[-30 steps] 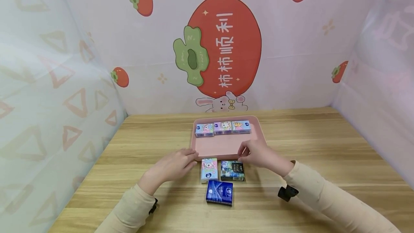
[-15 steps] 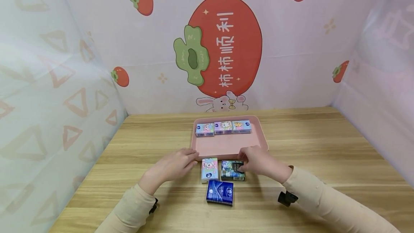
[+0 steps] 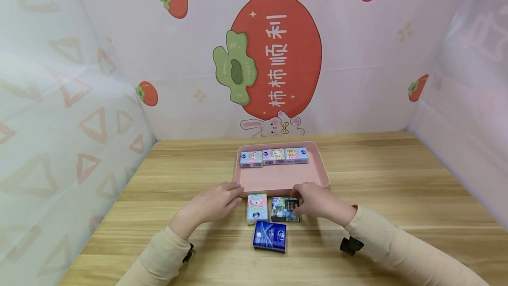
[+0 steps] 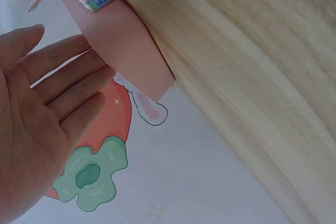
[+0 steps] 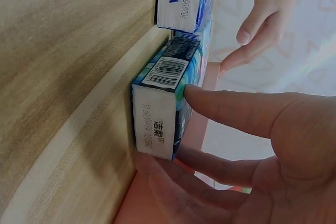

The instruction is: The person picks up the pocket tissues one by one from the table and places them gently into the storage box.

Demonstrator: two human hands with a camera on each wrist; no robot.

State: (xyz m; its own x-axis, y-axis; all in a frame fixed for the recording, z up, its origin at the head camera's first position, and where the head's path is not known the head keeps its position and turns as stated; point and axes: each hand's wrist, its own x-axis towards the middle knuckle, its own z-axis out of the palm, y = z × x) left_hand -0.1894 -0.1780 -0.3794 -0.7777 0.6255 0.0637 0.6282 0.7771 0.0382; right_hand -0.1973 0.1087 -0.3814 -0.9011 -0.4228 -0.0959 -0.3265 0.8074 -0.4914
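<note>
My right hand pinches a dark, floral tissue pack, thumb at its near edge and fingers round its far side. That pack lies flat on the table in front of the pink tray. With relaxed fingers, my left hand rests at the tray's near left rim; the left wrist view shows its fingertips touching the pink wall. Just right of that hand lies a pastel cartoon tissue pack. Nearest me is a blue tissue pack, marked "Vinda" in the right wrist view.
Three cartoon tissue packs, a left one, a middle one and a right one, stand in a row along the tray's far side. Wood-grain table surrounds the tray. Behind it hangs a printed cloth, with cloth sides left and right.
My right hand has come down from the tray's near rim onto the dark floral pack and taken hold of its right end. The left hand and the packs have stayed put.
</note>
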